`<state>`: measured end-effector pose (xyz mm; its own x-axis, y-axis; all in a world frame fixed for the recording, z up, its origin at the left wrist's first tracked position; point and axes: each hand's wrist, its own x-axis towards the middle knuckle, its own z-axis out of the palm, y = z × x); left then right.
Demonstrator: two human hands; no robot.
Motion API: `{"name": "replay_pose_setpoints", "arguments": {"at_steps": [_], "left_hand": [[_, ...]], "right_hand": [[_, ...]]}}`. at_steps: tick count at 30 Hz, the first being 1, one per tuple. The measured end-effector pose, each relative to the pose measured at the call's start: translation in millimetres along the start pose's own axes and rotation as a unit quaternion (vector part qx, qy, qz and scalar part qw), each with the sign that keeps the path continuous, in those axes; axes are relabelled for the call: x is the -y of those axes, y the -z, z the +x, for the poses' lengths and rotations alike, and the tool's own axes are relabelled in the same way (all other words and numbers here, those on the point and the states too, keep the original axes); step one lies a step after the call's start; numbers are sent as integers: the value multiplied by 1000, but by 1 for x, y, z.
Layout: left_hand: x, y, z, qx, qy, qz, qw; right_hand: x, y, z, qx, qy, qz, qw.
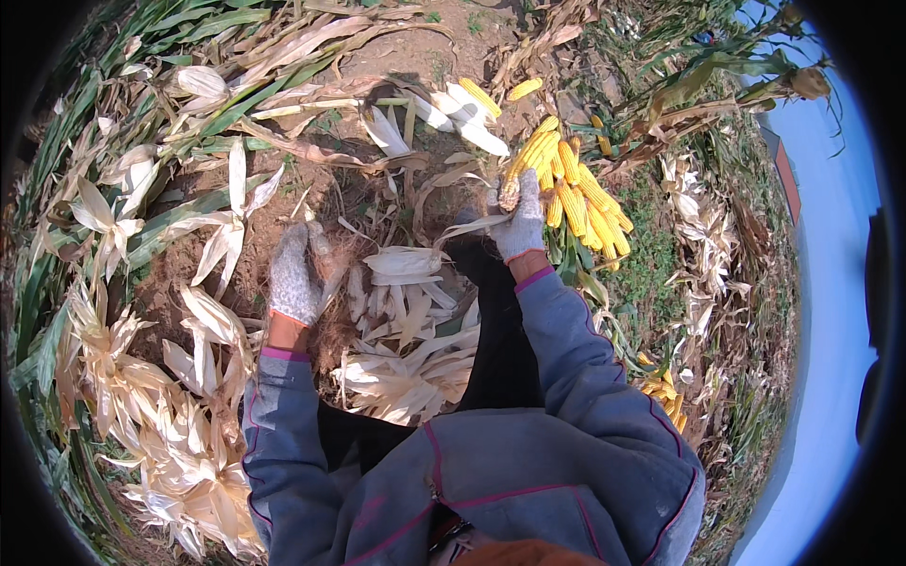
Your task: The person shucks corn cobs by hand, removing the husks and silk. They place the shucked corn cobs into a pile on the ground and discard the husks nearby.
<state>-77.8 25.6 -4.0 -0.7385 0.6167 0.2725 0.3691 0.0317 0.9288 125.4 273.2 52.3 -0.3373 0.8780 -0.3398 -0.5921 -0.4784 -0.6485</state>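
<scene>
My right hand (521, 216), in a knitted work glove, is closed around the butt end of a husked yellow corn cob (529, 156). Beyond its fingers lies a heap of bare corn cobs (591, 205). My left hand (296, 272), gloved alike, has dry corn husk and brown silk (329, 258) at its thumb side; its palm is hidden, so its hold on them cannot be told. Between my hands a pale husk (403, 263) lies above a pile of stripped husks (417, 368). Several cobs still in white husks (471, 120) lie farther ahead, beside a bare cob (525, 88).
Cut corn stalks (283, 78) and green leaves lie across the soil ahead and to the left. Stripped husks (184, 460) are heaped at the lower left, and more husks (697, 240) lie to the right. A second pile of yellow cobs (664, 393) is beside my right elbow.
</scene>
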Motion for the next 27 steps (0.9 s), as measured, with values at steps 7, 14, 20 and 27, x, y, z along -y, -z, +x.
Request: {"name": "replay_pose_setpoints", "arguments": {"at_steps": [7, 14, 20, 27], "left_hand": [[-32, -26, -9, 202, 163, -130, 957], [-9, -43, -25, 327, 0, 63, 943], [38, 47, -24, 176, -59, 483, 856], [30, 97, -31, 158, 104, 568, 801]], "right_hand": [[-36, 21, -3, -25, -188, -214, 958], [-134, 11, -64, 148, -402, -160, 889], [-151, 12, -33, 162, -255, -274, 913], [-230, 66, -4, 426, -25, -822, 377]]}}
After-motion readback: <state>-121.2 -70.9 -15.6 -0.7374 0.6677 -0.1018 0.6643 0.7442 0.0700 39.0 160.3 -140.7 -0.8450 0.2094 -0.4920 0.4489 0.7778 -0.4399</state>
